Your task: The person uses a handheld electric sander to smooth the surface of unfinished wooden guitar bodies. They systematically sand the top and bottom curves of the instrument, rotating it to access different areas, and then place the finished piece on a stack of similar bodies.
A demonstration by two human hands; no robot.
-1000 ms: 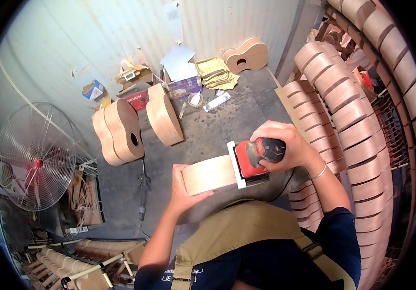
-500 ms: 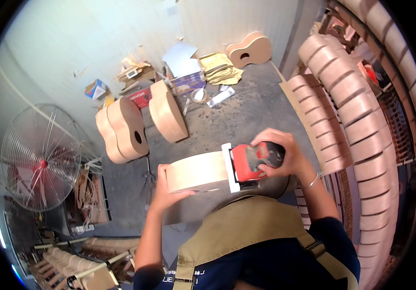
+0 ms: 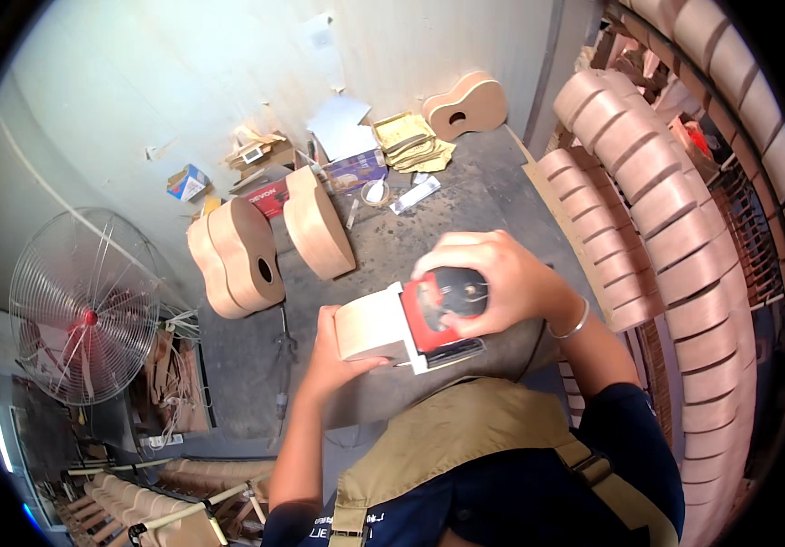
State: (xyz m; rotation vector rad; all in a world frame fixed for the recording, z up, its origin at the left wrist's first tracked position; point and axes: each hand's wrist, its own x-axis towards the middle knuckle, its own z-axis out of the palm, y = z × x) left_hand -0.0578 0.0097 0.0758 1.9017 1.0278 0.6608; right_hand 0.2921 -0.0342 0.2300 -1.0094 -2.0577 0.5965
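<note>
In front of my apron a small wooden guitar body (image 3: 371,330) stands on its edge, its pale curved side facing up. My left hand (image 3: 329,354) grips its left end, thumb along the near face and fingers over the far part. My right hand (image 3: 493,278) is wrapped over the dark top of a red and black electric sander (image 3: 422,316). The sander's white-edged pad lies against the upturned side and hides the right part of the body. Some of the right fingers are blurred.
Several more guitar bodies (image 3: 245,260) stand at the left of the dark table (image 3: 383,246); another guitar body (image 3: 467,105) leans at the back. Yellow sheets (image 3: 413,141), boxes (image 3: 356,170) and a tape roll (image 3: 375,192) lie along the wall. A fan (image 3: 87,310) stands left; stacked bodies (image 3: 684,237) line the right.
My right hand has moved the sander left along the guitar body's side, and it is now tilted. The guitar body and my left hand sit slightly further right in view.
</note>
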